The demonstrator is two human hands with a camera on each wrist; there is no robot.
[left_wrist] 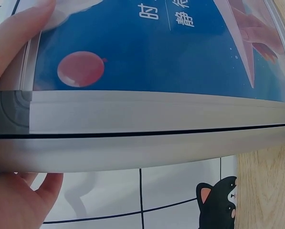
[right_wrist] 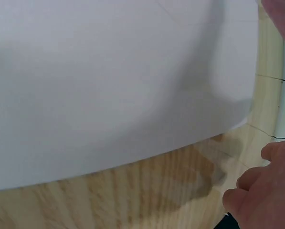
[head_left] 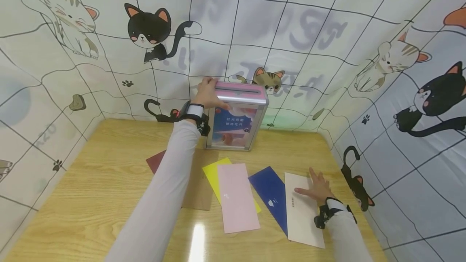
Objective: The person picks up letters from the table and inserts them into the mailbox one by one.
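Observation:
An upright letter box point(head_left: 234, 120) with a silver frame, a pink slotted top and a blue printed front stands at the back of the table. My left hand point(head_left: 207, 94) grips its upper left corner. In the left wrist view the thumb point(left_wrist: 18, 38) lies on the front panel while the fingers point(left_wrist: 30, 198) reach round behind the frame. Over the right part of a cream envelope point(head_left: 302, 213) is my right hand point(head_left: 320, 187), fingers spread and holding nothing. Whether it touches the paper I cannot tell. A blue envelope point(head_left: 271, 197) lies partly beneath the cream one.
A pink envelope point(head_left: 238, 201) overlaps a yellow one point(head_left: 211, 169) in the middle of the wooden table point(head_left: 91, 197). Left of them lie a brown envelope point(head_left: 204, 189) and a dark red one point(head_left: 154, 161), partly hidden by my left sleeve. Cat-print cloth point(head_left: 233, 23) hangs behind the box.

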